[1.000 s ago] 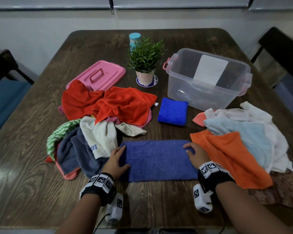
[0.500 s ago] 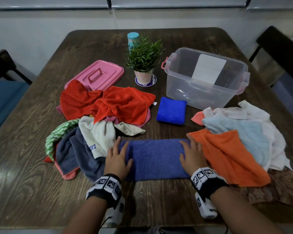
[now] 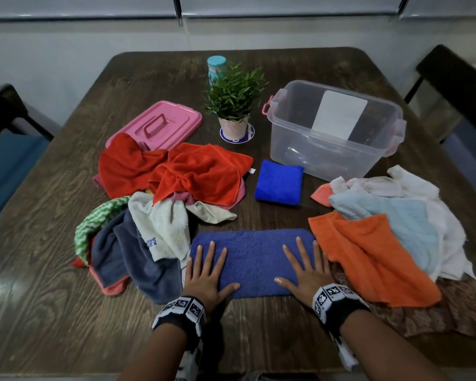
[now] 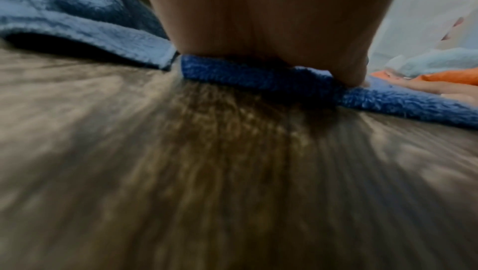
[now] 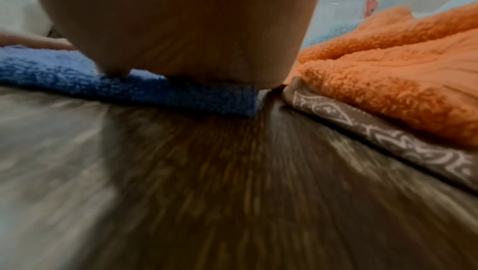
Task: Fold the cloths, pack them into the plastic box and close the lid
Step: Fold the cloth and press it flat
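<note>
Left hand (image 3: 205, 273) and right hand (image 3: 305, 270) are pressing flat, fingers spread, on the purple towel (image 3: 252, 259) near the surface's front edge, risking snagging the overlapping orange cloth (image 3: 368, 257) when folding.

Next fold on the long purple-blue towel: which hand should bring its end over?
Either; slight edge left. Left hand and right hand both press flat on the purple-blue towel, but the orange cloth crowds the right end.

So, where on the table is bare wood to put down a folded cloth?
Bare wood lies along the near edge of the dark wooden table, and at the far edge behind the clear plastic box. Crowded: the red cloth heap at left, the orange towel heap at right.
</note>
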Demonstrator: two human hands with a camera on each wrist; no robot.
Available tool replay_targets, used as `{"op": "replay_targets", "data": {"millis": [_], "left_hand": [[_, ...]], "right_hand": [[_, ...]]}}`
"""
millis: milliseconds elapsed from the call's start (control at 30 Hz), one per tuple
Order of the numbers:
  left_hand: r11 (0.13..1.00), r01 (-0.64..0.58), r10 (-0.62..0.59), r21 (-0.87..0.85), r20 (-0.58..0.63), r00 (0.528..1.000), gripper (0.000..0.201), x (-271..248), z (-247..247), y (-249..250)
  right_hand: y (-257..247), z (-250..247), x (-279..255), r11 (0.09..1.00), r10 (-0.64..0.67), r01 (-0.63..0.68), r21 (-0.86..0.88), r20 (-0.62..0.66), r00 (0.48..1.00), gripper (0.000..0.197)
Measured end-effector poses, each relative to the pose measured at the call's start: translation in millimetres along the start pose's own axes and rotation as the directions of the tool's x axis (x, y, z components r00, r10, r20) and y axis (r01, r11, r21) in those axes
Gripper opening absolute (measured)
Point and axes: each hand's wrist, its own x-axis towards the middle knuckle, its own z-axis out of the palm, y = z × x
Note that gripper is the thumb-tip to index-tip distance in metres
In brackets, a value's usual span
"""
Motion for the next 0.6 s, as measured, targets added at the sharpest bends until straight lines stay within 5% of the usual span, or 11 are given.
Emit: {"op": "replay_targets", "data": {"millis": [67,167,300,533,600], "left_hand": [[1.000,-0.009,0.009,0.001,0.014,1.000,0.088,1,2,-1],[0.999,-0.003,0.002,0.033,0.008,1.000,0.088,2,6,-1],[0.999,-0.002,0.003,0.043,-0.023,1.000,0.088,3,6,-1],[1.000,0.002,-0.002,0.013,0.003,1.000,0.088,2,1,1],[1.000,0.019,-0.019,-0.011,0.046,0.999,0.088,2,1,4]], "right_hand": [[-6,-4,1,0.999,0.028,-0.024,0.042,-0.093,0.995,0.086],[-6,-19,1,0.989,0.136,-0.104,0.105,-0.370,0.919,0.051],[1,-32,0,0.897,0.386,-0.298,0.326,-0.250,0.888,0.058],[5,-36,12,0.806,0.465,-0.410,0.426,-0.028,0.885,0.050],[-18,-47,17,0.722,0.643,-0.532,0.442,-0.146,0.751,0.035]]}}
